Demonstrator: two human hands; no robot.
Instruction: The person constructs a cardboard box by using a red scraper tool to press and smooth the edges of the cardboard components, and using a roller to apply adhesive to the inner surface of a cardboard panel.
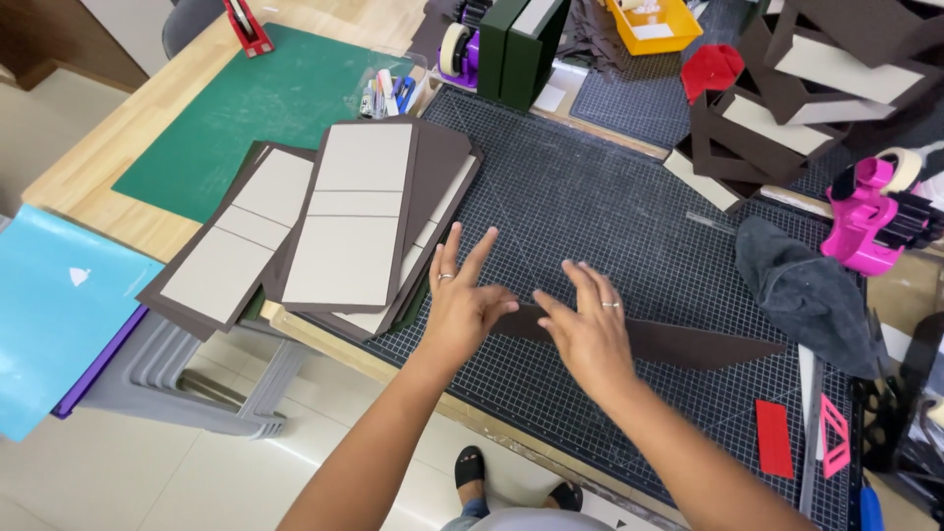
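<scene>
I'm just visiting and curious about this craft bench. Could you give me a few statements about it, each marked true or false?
1. Both hands, left hand and right hand, rest on a dark brown strip. True.
2. The strip lies on a green mat. False: it lies on the black gridded mat.
3. A pink tape dispenser sits at the right. True.
4. The stacked brown boards are under the right hand. False: they lie beyond the left hand.

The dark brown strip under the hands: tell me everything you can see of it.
The dark brown strip is a long, flat, matte piece, paper or thin card by its look. It lies flat on the black gridded cutting mat, running left to right and tapering to a point at its right end. The left hand and right hand press on its left part, hiding that end.
</scene>
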